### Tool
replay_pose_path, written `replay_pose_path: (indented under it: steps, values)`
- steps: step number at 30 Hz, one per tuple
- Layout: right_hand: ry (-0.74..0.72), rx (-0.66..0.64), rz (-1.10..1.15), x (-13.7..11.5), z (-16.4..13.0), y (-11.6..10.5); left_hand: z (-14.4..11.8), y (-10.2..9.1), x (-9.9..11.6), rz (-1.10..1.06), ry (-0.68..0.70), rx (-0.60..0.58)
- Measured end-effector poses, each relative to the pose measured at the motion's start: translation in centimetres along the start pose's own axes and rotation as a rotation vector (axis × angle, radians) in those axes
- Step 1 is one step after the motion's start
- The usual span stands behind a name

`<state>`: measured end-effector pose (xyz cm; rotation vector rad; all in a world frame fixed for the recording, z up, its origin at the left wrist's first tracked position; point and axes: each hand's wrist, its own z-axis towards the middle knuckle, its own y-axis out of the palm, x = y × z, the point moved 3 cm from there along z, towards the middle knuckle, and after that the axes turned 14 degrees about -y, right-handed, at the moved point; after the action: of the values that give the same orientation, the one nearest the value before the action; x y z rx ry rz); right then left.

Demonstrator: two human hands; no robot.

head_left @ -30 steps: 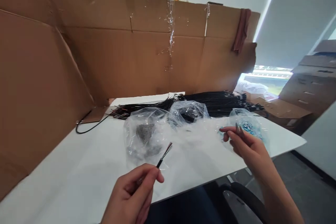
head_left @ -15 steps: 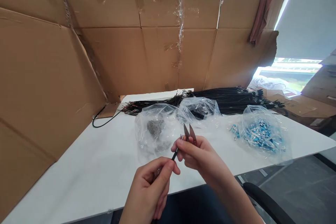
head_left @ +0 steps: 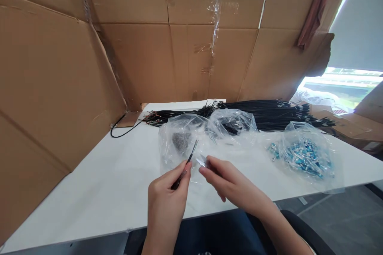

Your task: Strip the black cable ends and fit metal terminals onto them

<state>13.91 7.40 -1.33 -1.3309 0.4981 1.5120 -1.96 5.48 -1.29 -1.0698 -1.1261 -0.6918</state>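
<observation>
My left hand [head_left: 167, 197] pinches a black cable [head_left: 190, 157] near its end, above the white table [head_left: 113, 191]. Thin light-coloured inner wires fan out from the cable's tip and point up. In my right hand [head_left: 231, 181] is a pair of small metal snips [head_left: 202, 161], its blades directed left at the cable, a short way from it. Fingers cover most of the snips, and whether the blades are together is hard to make out.
Behind my hands lie clear plastic bags, one with small grey pieces [head_left: 181, 142], another with blue-and-silver parts [head_left: 308, 157]. A long bundle of black cables [head_left: 269, 113] spans the table's back. Cardboard walls [head_left: 134, 59] rise behind and left.
My right hand has drawn off the wire end, and the snips have swung from pointing up to pointing left. The wires at the cable's tip now show uncovered.
</observation>
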Motion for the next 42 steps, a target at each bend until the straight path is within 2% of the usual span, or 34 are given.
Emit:
replay_pose_path:
  steps: [3,7,18,24,29,35,42]
  values:
    - [-0.050,-0.024,-0.144,-0.1,0.5,0.2,0.0,-0.2,-0.2,0.083,0.184,0.061]
    - [-0.042,-0.044,-0.267,0.0,1.5,0.1,-0.2,-0.4,-0.2,0.216,0.364,0.127]
    - [-0.010,-0.091,-0.398,0.2,2.2,-0.4,-0.5,-0.2,-0.1,0.448,0.636,0.298]
    - [-0.002,-0.138,-0.344,0.7,2.9,-0.4,-0.4,0.2,-0.4,0.573,0.674,0.351]
    - [0.125,-0.212,-0.085,2.0,3.5,-0.7,0.1,0.6,-0.8,0.651,0.626,0.352]
    - [0.147,-0.267,0.084,3.1,3.8,-0.8,0.5,1.0,-1.0,0.624,0.574,0.324]
    - [0.162,-0.241,0.111,3.8,3.9,-0.5,1.0,1.2,-1.4,0.535,0.495,0.298]
